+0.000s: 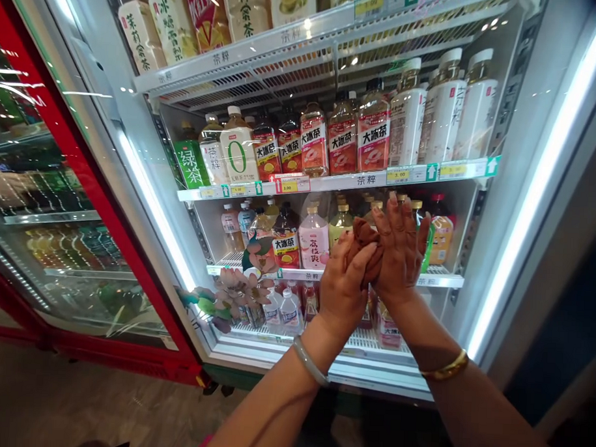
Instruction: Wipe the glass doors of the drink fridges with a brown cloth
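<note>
My left hand (343,287) is closed around a bunched brown cloth (369,265), holding it up near the glass door (287,243) of a drinks fridge. Beside it, my right hand (399,253) is spread with its fingers stretched upward, and its palm faces the glass. The two hands are close together, with the cloth between them. Part of the cloth is hidden by the left fingers. Pink lotus flower decorations (244,288) show on the glass to the left of the hands.
Behind the glass, shelves (338,180) carry several rows of bottled drinks (313,140). A bright light strip (538,186) runs down the right side. To the left stands another fridge with a red frame (108,197). The floor (77,398) shows at lower left.
</note>
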Tool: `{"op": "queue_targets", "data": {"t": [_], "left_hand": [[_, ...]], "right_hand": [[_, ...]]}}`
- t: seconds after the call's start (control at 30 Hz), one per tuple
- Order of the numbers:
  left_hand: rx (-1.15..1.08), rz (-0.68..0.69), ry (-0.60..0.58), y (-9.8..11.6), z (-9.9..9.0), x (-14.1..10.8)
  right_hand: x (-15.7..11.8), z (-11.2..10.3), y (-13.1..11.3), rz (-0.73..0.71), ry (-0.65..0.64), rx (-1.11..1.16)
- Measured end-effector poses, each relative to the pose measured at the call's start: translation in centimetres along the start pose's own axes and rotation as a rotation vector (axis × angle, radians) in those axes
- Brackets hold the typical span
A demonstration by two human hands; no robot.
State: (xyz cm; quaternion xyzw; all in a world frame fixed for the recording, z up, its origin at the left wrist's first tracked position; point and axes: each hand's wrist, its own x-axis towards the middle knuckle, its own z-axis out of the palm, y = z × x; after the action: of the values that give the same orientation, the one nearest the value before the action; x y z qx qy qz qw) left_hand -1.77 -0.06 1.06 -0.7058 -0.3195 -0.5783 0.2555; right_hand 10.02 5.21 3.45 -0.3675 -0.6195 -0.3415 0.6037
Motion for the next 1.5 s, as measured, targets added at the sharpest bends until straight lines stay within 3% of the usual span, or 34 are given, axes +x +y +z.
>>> {"op": "queue_targets", "data": {"t": [0.13,0.3,0.37,0.53,0.67,0.8,0.97,1.1,1.17,1.23,1.33,1.5], "left_hand": [[-0.002,0.023,0.002,-1.6,-1.8,1.5],[0.056,-0.174,0.208,-2.3,-3.2,2.8],[0.056,-0.177,0.162,-1.3,-2.4,1.9],[-0.014,-0.035,-0.091,0.5,-0.6,-0.6],[-0.048,-0.042,-0.009,-0.6,-2.0,1.0],[0.001,-0.193,0.130,-1.0,-2.7,1.9],[-0.040,-0.108,-0.073,0.4,-1.1,-0.1],[-0.086,-0.110,-0.103,0.5,-1.7,0.6],[-0.095,-0.141,-0.060,0.1,-2.9,1.9],[-0.061,-0.233,0.058,-0.3,-4.0,2.8],[0.037,-0.329,0.146,-0.9,-4.8,2.2],[0.073,-0.233,-0.067,-0.5,-3.5,-1.7]], "right_hand": [[-0.3,-0.4,0.0,-0.010,0.001,0.017],[-0.5,-0.6,0.1,-0.049,-0.020,0.009],[-0.6,-0.4,0.2,-0.054,-0.011,0.017],[-0.9,-0.1,0.6,-0.051,0.027,0.041],[-0.8,-0.4,0.3,-0.036,-0.014,0.046],[-0.7,-0.7,0.1,-0.034,-0.046,0.035],[-0.9,-0.3,0.2,-0.026,0.010,0.037],[-0.8,-0.4,0.0,-0.027,0.002,0.031],[-0.7,-0.6,-0.1,-0.031,-0.004,0.026],[-0.6,-0.7,-0.2,-0.040,0.000,0.024],[-0.5,-0.9,-0.3,-0.045,0.004,0.028],[-1.0,-1.0,-0.2,-0.031,-0.035,0.050]]}}
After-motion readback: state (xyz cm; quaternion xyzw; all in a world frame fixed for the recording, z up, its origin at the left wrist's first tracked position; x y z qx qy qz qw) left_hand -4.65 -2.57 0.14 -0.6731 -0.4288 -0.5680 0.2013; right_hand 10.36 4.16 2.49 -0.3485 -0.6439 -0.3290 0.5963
